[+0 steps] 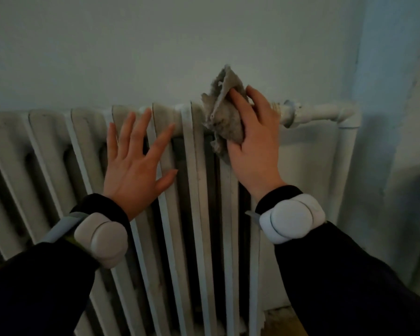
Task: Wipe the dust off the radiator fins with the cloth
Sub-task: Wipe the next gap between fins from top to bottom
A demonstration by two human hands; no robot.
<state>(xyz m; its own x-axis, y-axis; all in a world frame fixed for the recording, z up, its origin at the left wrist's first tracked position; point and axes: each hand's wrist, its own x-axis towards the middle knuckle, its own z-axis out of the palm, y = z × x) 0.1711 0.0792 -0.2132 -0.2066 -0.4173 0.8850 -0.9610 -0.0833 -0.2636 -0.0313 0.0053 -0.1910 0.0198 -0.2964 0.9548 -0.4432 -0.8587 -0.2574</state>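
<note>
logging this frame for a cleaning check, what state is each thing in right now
cloth: crumpled, pressed to the top of the right-end fins
right hand: grips the cloth
left hand: fingers straight and spread, in front of the middle fins
radiator: fin tops grey with dust
pipe: joined to the radiator's upper right end

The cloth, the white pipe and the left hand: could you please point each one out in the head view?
cloth [224, 117], head view, its crumpled grey middle.
white pipe [325, 112], head view, its horizontal run.
left hand [134, 166], head view, the back of the hand.
</note>
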